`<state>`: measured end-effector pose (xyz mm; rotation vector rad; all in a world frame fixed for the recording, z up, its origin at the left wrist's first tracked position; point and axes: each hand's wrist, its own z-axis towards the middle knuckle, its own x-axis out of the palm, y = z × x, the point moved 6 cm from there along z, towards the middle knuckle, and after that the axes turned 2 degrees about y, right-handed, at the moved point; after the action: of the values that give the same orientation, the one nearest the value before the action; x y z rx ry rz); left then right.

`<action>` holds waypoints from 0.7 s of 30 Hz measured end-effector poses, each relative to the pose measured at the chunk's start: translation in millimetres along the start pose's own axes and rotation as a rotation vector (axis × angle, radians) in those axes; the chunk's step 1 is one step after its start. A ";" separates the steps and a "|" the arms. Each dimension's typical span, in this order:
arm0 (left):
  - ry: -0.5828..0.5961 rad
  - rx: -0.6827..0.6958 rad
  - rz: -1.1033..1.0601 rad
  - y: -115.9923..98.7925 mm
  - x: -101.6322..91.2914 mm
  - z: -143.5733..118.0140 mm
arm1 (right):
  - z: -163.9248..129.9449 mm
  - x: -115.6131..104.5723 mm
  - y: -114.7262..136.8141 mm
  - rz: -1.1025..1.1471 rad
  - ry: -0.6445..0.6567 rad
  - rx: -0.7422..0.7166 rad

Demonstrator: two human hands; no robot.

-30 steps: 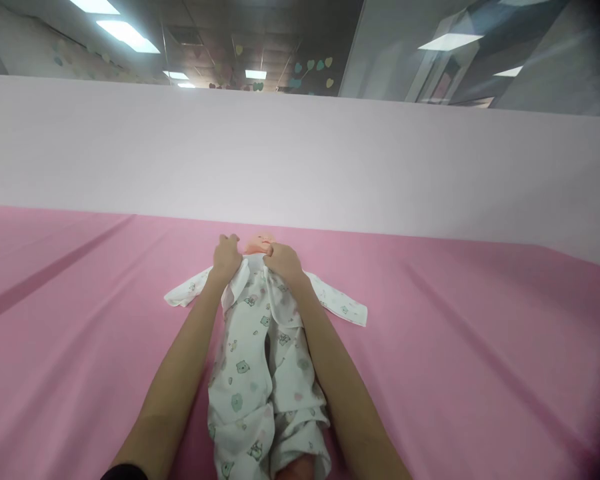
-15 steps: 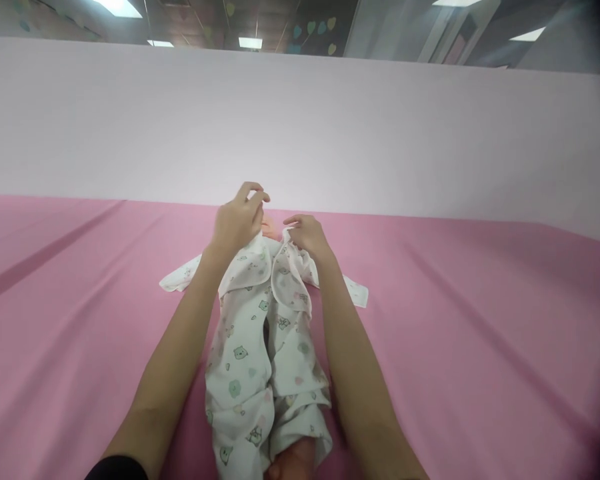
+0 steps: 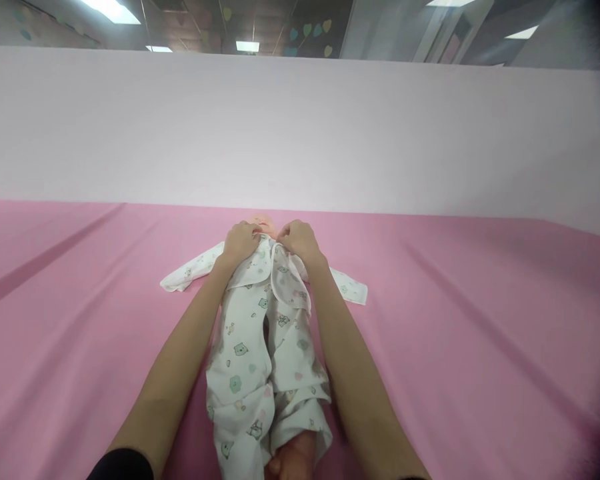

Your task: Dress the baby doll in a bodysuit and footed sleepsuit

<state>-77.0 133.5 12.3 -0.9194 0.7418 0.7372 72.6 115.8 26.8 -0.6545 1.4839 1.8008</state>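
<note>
A baby doll (image 3: 263,223) lies on its back, its head at the far end and a bare foot (image 3: 295,457) showing at the near end. It wears a white baby romper (image 3: 245,333) printed with small animals, both sleeves spread out sideways and the front parted along the middle. My left hand (image 3: 243,241) is closed at the left side of the collar, fingertips curled by the doll's neck. Opposite it, my right hand (image 3: 300,240) pinches the collar's right edge. The doll's neck is partly hidden by my fingers.
A pink sheet (image 3: 455,333) with a few long creases covers the surface beneath the doll. Behind it rises a plain white panel (image 3: 300,133). Past the panel's top edge are ceiling lights (image 3: 247,47) and heart-shaped decorations (image 3: 307,31).
My left hand has come down from above the doll's head onto the left collar, uncovering more of the head. My right hand has closed in at the right collar edge.
</note>
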 end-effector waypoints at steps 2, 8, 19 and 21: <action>0.034 0.009 -0.022 2.1 1.4 0.9 | 4.1 -0.7 -1.7 -0.024 -0.077 -0.027; 0.098 0.164 -0.243 -15.8 -3.5 -0.1 | 9.7 -2.5 8.6 0.223 -0.224 -0.183; 0.184 0.147 -0.473 -44.6 -2.4 -7.3 | 11.2 -7.0 -3.1 0.395 -0.114 -0.040; 0.013 0.053 -0.407 -34.9 -0.8 -3.9 | 9.6 -9.9 -4.6 0.408 -0.130 -0.037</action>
<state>-50.1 115.5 26.0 -0.9887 0.5571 0.3515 82.9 123.6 33.5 -0.2542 1.5806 2.1337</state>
